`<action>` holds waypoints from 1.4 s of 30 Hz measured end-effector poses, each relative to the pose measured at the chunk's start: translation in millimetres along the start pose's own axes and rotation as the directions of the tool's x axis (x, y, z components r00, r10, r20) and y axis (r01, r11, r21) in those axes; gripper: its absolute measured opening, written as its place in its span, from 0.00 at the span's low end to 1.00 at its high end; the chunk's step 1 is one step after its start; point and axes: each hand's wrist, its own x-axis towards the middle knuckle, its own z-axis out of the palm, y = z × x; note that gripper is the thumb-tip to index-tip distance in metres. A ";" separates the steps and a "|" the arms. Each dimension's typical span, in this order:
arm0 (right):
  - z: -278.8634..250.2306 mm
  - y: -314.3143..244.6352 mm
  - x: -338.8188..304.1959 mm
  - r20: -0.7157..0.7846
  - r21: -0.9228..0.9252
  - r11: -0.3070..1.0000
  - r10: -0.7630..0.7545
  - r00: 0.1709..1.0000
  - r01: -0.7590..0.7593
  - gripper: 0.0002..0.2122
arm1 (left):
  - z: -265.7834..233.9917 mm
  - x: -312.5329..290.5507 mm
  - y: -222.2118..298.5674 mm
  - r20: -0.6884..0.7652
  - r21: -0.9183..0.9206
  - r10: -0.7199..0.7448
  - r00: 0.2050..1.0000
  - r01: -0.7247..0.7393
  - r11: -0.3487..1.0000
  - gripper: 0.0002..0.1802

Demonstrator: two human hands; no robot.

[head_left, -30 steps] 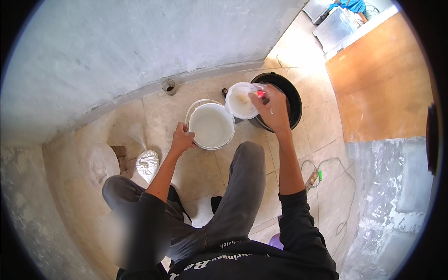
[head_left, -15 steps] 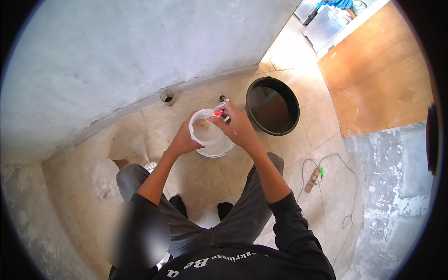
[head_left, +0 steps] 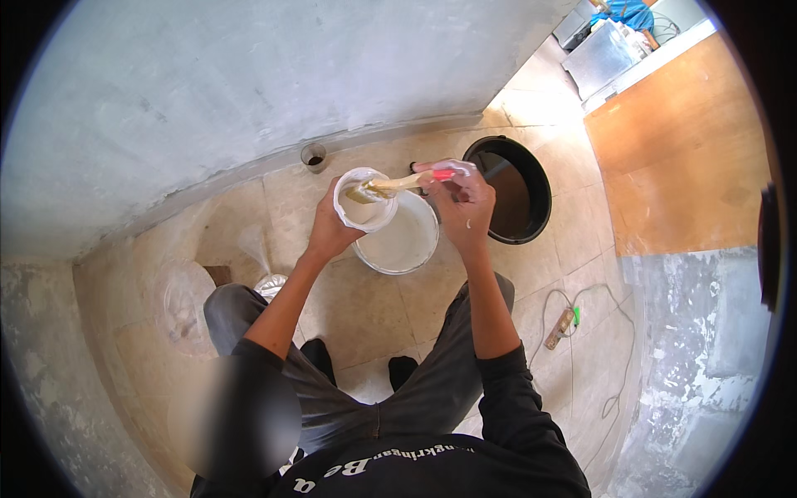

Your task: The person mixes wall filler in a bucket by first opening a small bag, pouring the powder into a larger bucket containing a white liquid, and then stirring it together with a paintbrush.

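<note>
My left hand [head_left: 330, 231] is closed around a small white tub [head_left: 359, 173], held tilted with its mouth up. In my right hand [head_left: 469, 207] is a paintbrush [head_left: 403, 182], gripped by the red end of its pale wooden handle. Its bristles, coated with whitish stuff, rest inside the tub against the rim. White smears mark the right fingers. Below and between my hands stands a larger white bucket [head_left: 437, 236] holding a pale liquid; the tub hangs partly over its left edge.
A black bucket [head_left: 548, 195] of brownish liquid stands right of my right hand. By the wall is a clear cup [head_left: 314, 158] with dark contents. A clear plastic bag [head_left: 256, 247] lies near my left knee. At right, a power strip [head_left: 559, 329] trails a cable across the tiles.
My right hand has moved right, away from the tub's mouth, and the brush handle now lies nearly level with the bristles showing. More of the white bucket is visible.
</note>
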 end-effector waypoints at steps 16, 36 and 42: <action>-38.3 91.7 -18.2 -0.337 0.375 0.841 0.515 0.788 -0.390 0.11 | -11.5 -6.4 -42.4 -0.153 0.036 -0.094 0.984 0.101 0.994 0.38; 14.9 175.1 -59.1 0.215 -0.535 0.844 0.188 0.958 -0.045 0.06 | -6.1 -7.9 -39.3 -0.078 -0.001 -0.116 0.990 0.116 0.993 0.38; 20.7 142.3 -51.2 0.147 -0.624 0.780 0.180 0.973 -0.050 0.07 | -5.5 -5.3 -36.2 -0.057 -0.016 -0.112 0.992 0.111 0.994 0.36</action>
